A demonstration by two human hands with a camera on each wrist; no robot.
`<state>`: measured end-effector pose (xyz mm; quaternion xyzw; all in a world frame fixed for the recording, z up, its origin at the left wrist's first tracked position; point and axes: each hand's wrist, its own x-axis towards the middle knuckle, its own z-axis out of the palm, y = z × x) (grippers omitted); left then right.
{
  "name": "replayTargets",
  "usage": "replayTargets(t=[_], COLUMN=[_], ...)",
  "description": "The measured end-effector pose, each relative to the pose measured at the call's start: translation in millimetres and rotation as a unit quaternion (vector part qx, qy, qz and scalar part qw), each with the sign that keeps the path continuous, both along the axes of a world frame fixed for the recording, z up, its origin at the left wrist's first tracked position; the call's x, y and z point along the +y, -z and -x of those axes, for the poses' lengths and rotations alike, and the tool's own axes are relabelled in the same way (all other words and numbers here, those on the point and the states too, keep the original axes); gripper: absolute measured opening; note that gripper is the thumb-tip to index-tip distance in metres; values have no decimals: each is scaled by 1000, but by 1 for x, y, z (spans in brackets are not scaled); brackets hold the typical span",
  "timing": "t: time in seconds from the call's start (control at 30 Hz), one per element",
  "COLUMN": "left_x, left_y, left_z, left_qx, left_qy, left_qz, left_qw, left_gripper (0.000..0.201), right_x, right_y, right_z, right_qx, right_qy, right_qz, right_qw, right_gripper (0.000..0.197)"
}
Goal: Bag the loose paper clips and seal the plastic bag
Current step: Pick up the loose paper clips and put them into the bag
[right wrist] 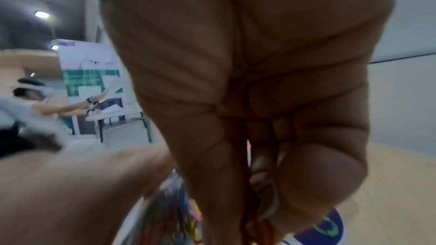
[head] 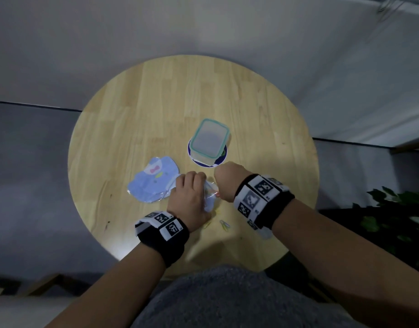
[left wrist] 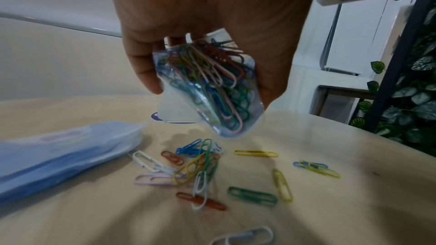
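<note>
Where clips (left wrist: pixel 200 170) lie, stacked bags (left wrist: pixel 59 157).

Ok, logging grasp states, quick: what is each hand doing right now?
Left hand: grips the plastic bag, partly filled with clips.
Right hand: fingers curled, pinching a few paper clips.

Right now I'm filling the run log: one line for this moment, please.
left hand holds plastic bag of clips above table | right hand pinches clips at bag mouth | loose paper clips remain | unsealed
</note>
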<state>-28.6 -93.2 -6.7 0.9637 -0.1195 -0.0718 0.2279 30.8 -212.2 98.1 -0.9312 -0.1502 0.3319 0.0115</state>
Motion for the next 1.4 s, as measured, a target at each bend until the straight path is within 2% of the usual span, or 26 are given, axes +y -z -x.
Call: replayTargets(t=[0.07, 0.1, 0.17, 0.2, 0.27, 0.37, 0.53, 0.63, 0.73, 0.87, 0.93, 1.03, 1.1, 1.17, 1.27, 1.4], left_x=[-3, -4, -9, -11, -15, -14, -6, -11, -11, 2, 11, 25, 34, 40, 47, 55], left_y=[-1, -2, -7, -9, -11, -7, 0, -4, -7, -3, 0, 5, 8, 8, 7, 9], left_z=[1, 1, 2, 2, 2, 1, 4, 4, 1, -3, -3, 1, 5, 8, 15, 21], left_qx=[0, -6, -28, -48, -74, -54, -62, -84, -84, -66, -69, -57, -47, -53, -69, -53], left_qy=[6, 5, -7, -20, -66, -116, -136, -132, -126, -141, -147, -169, -188, -196, -185, -189], left_qz=[4, 11, 40, 61, 111, 142, 164, 177, 179, 165, 141, 132, 137, 135, 112, 93], left_qw=[1000, 1000, 999, 997, 989, 981, 975, 972, 972, 974, 977, 975, 971, 970, 974, 976], left_gripper=[59, 61, 63, 61, 56, 66, 62, 61, 68, 70, 70, 72, 73, 74, 74, 73], right_x=[4, 6, 8, 8, 8, 7, 0, -1, -1, -18, -34, -55, -58, -54, -39, -19], right_y=[-2, -1, 0, 2, 5, 9, 14, 15, 11, 13, 28, 66, 87, 100, 116, 126], right_z=[-5, -8, -12, -12, -10, 0, 8, 11, 15, 14, 22, 53, 73, 84, 86, 74], right_qx=[25, 31, 23, 10, -12, -21, 44, 8, -9, -33, -41, 52, 107, 113, 52, 0], right_qy=[16, 34, 73, 96, 146, 185, 243, 261, 221, 284, 292, 233, 229, 238, 203, 212], right_qz=[3, -1, -26, -53, -111, -190, -290, -312, -307, -367, -313, -129, -68, -62, -76, -114], right_qw=[1000, 999, 997, 994, 983, 964, 925, 914, 926, 885, 903, 963, 965, 963, 975, 971], right_gripper=[32, 36, 31, 22, 12, 15, 26, 27, 25, 15, 3, 18, 29, 30, 12, 12])
